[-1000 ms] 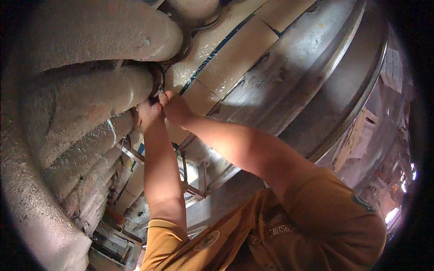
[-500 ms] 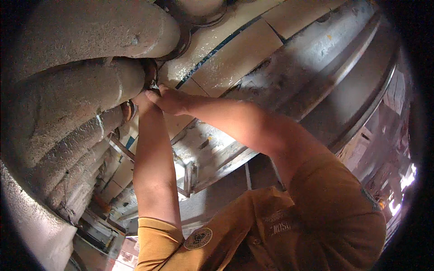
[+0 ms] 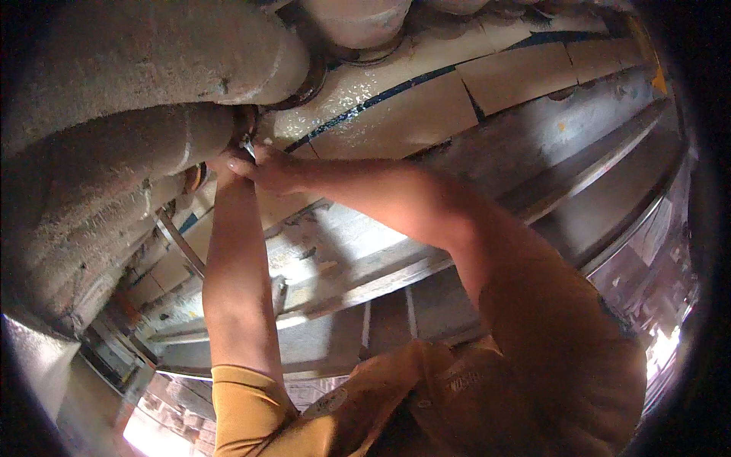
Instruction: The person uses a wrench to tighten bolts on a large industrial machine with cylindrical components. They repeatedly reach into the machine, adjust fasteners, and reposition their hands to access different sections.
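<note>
Both of my arms reach up to the end of a thick, rough grey-brown pipe, where a dark ring joins it to a pale tiled surface. My left hand is just under the ring, its thumb side showing and its other fingers hidden. Right against it, my right hand has its fingers bent inward around a small shiny metal piece. What kind of piece that is cannot be made out, and its lower part is covered by the hands.
More thick pipes crowd the upper left and top. Wet cream tiles with dark gaps run toward the upper right. Below them lies a dusty metal ledge. A narrow metal bar slants beside my left forearm.
The view has turned a little, so more tiles show at the upper right. Both hands remain together at the pipe's ring, and the shiny metal piece shows more plainly between them.
</note>
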{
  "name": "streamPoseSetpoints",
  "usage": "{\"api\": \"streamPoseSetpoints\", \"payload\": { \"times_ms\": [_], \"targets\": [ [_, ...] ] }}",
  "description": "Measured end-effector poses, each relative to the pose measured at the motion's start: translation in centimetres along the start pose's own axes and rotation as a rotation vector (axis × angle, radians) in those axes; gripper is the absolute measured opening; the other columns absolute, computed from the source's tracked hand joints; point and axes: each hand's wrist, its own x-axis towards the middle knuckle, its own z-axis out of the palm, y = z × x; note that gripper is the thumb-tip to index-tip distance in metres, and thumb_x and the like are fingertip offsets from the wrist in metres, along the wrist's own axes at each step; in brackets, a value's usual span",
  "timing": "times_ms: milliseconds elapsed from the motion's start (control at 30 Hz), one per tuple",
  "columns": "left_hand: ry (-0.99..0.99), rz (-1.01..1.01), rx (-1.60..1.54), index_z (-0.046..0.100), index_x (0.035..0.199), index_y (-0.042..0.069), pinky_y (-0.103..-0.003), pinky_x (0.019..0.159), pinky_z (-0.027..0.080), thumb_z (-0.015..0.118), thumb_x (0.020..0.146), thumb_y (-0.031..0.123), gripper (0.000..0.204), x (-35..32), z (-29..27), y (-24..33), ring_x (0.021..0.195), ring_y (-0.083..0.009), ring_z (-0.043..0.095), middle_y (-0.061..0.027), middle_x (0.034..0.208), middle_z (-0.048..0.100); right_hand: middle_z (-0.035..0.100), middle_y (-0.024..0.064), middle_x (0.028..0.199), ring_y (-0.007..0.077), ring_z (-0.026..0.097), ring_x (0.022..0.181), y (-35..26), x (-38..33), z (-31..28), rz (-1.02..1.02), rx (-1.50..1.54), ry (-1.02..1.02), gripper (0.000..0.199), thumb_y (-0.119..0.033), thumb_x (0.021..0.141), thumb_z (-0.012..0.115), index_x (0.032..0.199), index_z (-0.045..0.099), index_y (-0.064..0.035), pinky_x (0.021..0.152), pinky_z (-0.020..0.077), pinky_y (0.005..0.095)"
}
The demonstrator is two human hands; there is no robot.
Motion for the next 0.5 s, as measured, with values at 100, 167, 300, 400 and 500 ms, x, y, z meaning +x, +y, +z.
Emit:
{"api": "streamPoseSetpoints", "payload": {
  "times_ms": [100, 167, 300, 400, 500],
  "targets": [
    [0.02, 0.019, -0.005, 0.052, 0.121, 0.001, -0.035, 0.089, 0.044, 0.064, 0.081, 0.017, 0.046, 0.1, 0.1, -0.4, 0.106, -0.0234, 0.054, -0.0106, 0.12, 0.056, 0.057, 0.0132, 0.07, 0.0177, 0.053, 0.045, -1.6, -0.2, -1.7, 0.188, -0.054, -0.11, 0.065, -0.051, 0.09, 0.048, 0.116, 0.043, 0.0092, 0.039, 0.0437, 0.032],
    [0.033, 0.033, -0.013, 0.052, 0.122, 0.001, -0.035, 0.089, 0.044, 0.064, 0.081, 0.018, 0.046, 0.3, 0.1, -0.5, 0.106, -0.0234, 0.054, -0.0105, 0.12, 0.056, 0.056, 0.0129, 0.069, 0.0184, 0.054, 0.046, -2.0, 0.1, -2.1, 0.216, -0.104, -0.134, 0.066, -0.052, 0.089, 0.049, 0.115, 0.044, 0.0093, 0.04, 0.0441, 0.0321],
    [0.054, 0.061, -0.007, 0.052, 0.122, 0.001, -0.035, 0.089, 0.044, 0.064, 0.081, 0.019, 0.046, -0.2, -0.2, -0.8, 0.106, -0.0235, 0.054, -0.0104, 0.12, 0.056, 0.057, 0.013, 0.068, 0.0194, 0.055, 0.046, -1.9, 0.3, -2.9, 0.227, -0.176, -0.191, 0.069, -0.054, 0.088, 0.049, 0.113, 0.044, 0.0096, 0.041, 0.046, 0.0325],
    [0.062, 0.084, -0.014, 0.051, 0.122, 0.001, -0.035, 0.089, 0.044, 0.064, 0.081, 0.019, 0.046, -0.1, -0.1, -1.0, 0.106, -0.0235, 0.053, -0.0102, 0.12, 0.056, 0.056, 0.013, 0.067, 0.0206, 0.055, 0.047, -3.2, 0.4, -3.9, 0.219, -0.231, -0.254, 0.069, -0.056, 0.087, 0.049, 0.111, 0.044, 0.0088, 0.043, 0.0475, 0.0331],
    [0.063, 0.098, 0.007, 0.051, 0.122, 0.002, -0.035, 0.089, 0.044, 0.064, 0.081, 0.02, 0.046, -0.4, 0.1, -0.8, 0.106, -0.0236, 0.053, -0.0101, 0.12, 0.056, 0.055, 0.0132, 0.068, 0.0211, 0.056, 0.051, -4.1, -0.1, -3.8, 0.249, -0.264, -0.272, 0.07, -0.058, 0.086, 0.049, 0.109, 0.045, 0.0075, 0.045, 0.048, 0.0339]
  ]
}}
